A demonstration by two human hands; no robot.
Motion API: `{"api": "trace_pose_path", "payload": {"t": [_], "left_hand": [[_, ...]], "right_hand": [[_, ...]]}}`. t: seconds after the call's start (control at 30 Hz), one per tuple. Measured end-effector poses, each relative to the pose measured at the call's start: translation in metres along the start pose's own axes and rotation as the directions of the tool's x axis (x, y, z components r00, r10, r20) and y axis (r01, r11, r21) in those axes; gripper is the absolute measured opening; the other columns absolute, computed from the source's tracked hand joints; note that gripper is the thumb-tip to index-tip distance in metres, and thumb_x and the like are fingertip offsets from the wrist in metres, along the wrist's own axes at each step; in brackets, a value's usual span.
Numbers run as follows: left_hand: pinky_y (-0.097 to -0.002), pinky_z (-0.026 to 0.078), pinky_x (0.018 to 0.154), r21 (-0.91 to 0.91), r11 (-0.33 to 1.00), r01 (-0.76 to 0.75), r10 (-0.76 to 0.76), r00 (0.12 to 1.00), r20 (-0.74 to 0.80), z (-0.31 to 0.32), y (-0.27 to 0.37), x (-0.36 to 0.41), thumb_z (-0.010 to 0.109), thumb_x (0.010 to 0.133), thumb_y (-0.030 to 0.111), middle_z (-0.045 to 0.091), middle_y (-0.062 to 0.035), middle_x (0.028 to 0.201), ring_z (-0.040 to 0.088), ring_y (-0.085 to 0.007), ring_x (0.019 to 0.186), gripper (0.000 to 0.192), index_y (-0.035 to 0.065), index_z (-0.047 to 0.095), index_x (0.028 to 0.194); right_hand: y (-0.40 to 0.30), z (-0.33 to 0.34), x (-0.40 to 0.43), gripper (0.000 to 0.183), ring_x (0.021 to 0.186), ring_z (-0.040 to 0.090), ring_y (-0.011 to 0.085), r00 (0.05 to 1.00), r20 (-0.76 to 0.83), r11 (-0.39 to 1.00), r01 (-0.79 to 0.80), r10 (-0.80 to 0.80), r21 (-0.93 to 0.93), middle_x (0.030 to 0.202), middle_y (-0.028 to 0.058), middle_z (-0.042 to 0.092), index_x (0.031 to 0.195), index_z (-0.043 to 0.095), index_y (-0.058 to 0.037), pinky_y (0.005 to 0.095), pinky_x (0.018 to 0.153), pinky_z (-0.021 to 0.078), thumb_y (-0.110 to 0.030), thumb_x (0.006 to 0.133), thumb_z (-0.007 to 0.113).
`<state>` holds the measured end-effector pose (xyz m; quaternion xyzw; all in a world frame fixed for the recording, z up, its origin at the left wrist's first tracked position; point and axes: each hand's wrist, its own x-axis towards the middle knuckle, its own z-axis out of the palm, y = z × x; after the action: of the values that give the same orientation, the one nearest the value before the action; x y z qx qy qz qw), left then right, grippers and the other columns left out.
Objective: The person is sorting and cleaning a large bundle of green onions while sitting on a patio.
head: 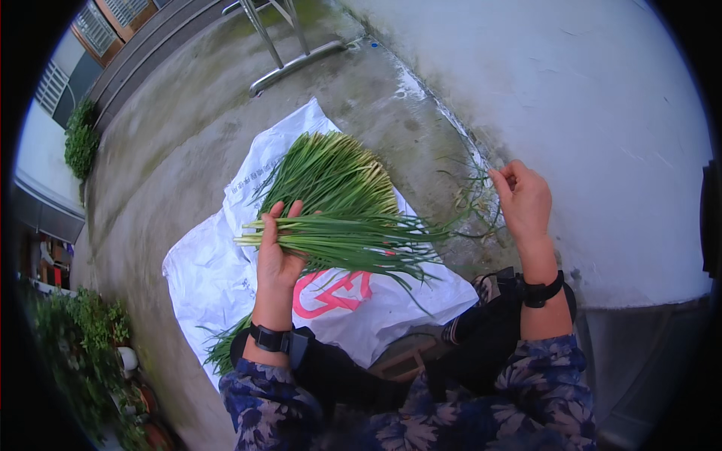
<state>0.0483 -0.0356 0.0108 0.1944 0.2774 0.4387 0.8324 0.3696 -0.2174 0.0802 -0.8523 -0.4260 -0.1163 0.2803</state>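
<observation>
My left hand (282, 248) holds a bunch of long green garlic chives (355, 239) near its pale stem ends, with the leaves pointing right. Beyond the bunch, a large fanned pile of chives (333, 175) lies on a white woven plastic sack (197, 270) that bears red and dark writing. More chives (228, 344) lie beside my left forearm. My right hand (522, 194) is raised at the right with thumb and forefinger pinched together, close to a scatter of loose leaf scraps (476, 197) on the ground; whether it pinches a scrap is too small to tell.
A metal stand (299, 67) rests on the concrete ground (169, 152) ahead. A pale wall (609, 141) runs along the right. Potted plants (101, 327) line the lower left, and steps (152, 45) rise at the upper left. Part of a wooden object (400, 366) shows between my legs.
</observation>
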Motion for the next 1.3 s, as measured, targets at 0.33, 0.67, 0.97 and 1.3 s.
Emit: {"api": "trace_pose_path", "payload": {"t": [0.33, 0.67, 0.97, 1.3], "left_hand": [[-0.0575, 0.036, 0.099, -0.198, 0.975, -0.099, 0.063, 0.981, -0.181, -0.008, 0.014, 0.003, 0.034, 0.097, 0.040, 0.052, -0.0131, 0.126, 0.044, -0.0414, 0.120, 0.039, 0.0096, 0.046, 0.118], [-0.0584, 0.034, 0.100, -0.229, 0.958, -0.172, 0.122, 0.969, -0.217, -0.010, 0.028, 0.004, 0.032, 0.097, 0.039, 0.051, -0.0143, 0.127, 0.042, -0.0413, 0.122, 0.039, 0.0090, 0.044, 0.119], [-0.0570, 0.036, 0.100, -0.245, 0.957, -0.157, 0.106, 0.973, -0.206, 0.000, 0.018, 0.000, 0.033, 0.098, 0.037, 0.052, -0.0170, 0.124, 0.043, -0.0423, 0.120, 0.038, 0.0064, 0.045, 0.118], [-0.0541, 0.039, 0.098, -0.120, 0.955, -0.272, 0.255, 0.956, -0.143, -0.010, 0.011, 0.003, 0.033, 0.097, 0.041, 0.056, -0.0105, 0.121, 0.047, -0.0388, 0.117, 0.037, 0.0095, 0.052, 0.101]], "right_hand": [[-0.023, -0.009, -0.007, 0.016, 0.063, 0.056, 0.0229, 0.994, -0.088, 0.931, 0.099, -0.072, 0.351, 0.090, 0.0111, 0.057, 0.095, 0.058, -0.0032, 0.0323, 0.056, 0.0451, -0.007, 0.081, 0.063], [-0.066, -0.004, -0.035, 0.009, 0.069, 0.058, 0.0219, 0.855, 0.105, 0.770, 0.395, -0.507, 0.501, 0.079, 0.0065, 0.057, 0.082, 0.062, -0.0070, 0.0323, 0.057, 0.0462, -0.009, 0.074, 0.067], [-0.085, 0.041, -0.056, 0.017, 0.068, 0.057, 0.0215, 0.755, 0.086, 0.706, 0.559, -0.651, 0.436, 0.076, 0.0052, 0.052, 0.087, 0.064, -0.0086, 0.0326, 0.056, 0.0452, -0.013, 0.071, 0.070], [-0.105, 0.024, -0.069, 0.006, 0.065, 0.056, 0.0176, 0.755, 0.421, 0.612, -0.033, -0.503, 0.790, 0.075, 0.0057, 0.053, 0.077, 0.059, -0.0029, 0.0273, 0.056, 0.0439, -0.007, 0.075, 0.063]]}}
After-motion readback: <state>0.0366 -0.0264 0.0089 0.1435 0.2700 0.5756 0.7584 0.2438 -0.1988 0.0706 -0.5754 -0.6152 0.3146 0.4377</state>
